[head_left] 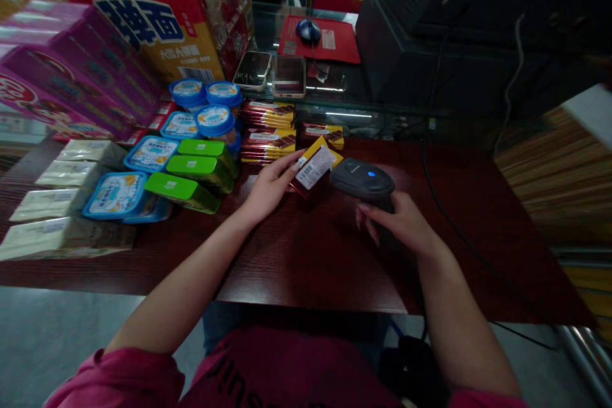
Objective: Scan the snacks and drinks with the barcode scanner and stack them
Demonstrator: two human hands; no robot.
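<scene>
My left hand (268, 188) grips a chocolate bar (313, 169) in a red and yellow wrapper, its white barcode label turned up. Wrapped round the handle of a black barcode scanner (361, 180) is my right hand (401, 223); a blue light glows on the scanner's top. The scanner's head points left at the label, close beside the bar. Behind the bar lie stacks of similar chocolate bars (268, 143), with a smaller stack (324, 134) to their right. Several green boxes (191, 169) stand left of my left hand.
Blue-lidded tubs (117, 194), pale packs (43, 204) and purple boxes (81, 70) fill the left side. Two phones lie on the glass shelf, near a mouse (308, 30) on a red mat (342, 48). Dark equipment (406, 57) stands back right; a black cable (433, 172) crosses the table.
</scene>
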